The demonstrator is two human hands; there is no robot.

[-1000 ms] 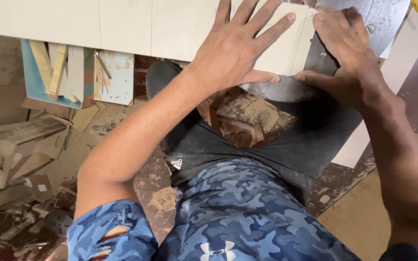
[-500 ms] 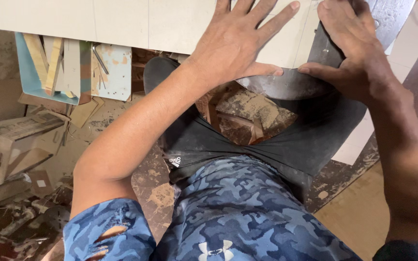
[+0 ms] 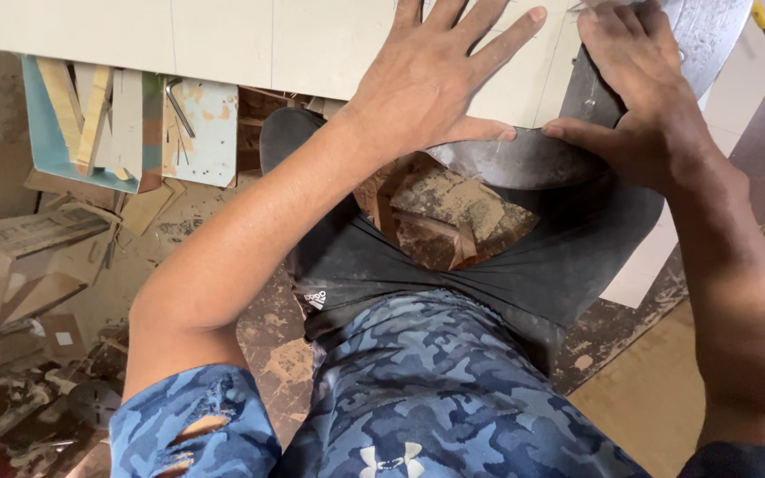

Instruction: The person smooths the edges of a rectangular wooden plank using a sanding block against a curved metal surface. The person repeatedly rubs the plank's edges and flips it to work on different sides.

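Note:
My left hand lies flat with fingers spread on a cream board that runs across the top of the view. Pencil lines cross the board near my fingers. My right hand grips a grey metal tool with a curved edge that lies over the board's near edge. Its fingers rest on top and its thumb hooks the tool's lower edge, almost touching my left thumb. My legs in dark shorts and a blue camouflage shirt fill the bottom of the view.
Below the board at left stands a light blue tray with wood strips and a hex key. Wooden offcuts and sawdust litter the floor. A yellow-handled tool shows at the top right corner.
Both hands stay pressed on the board and the metal tool. The right hand has crept slightly farther up the tool, and the view has shifted a little.

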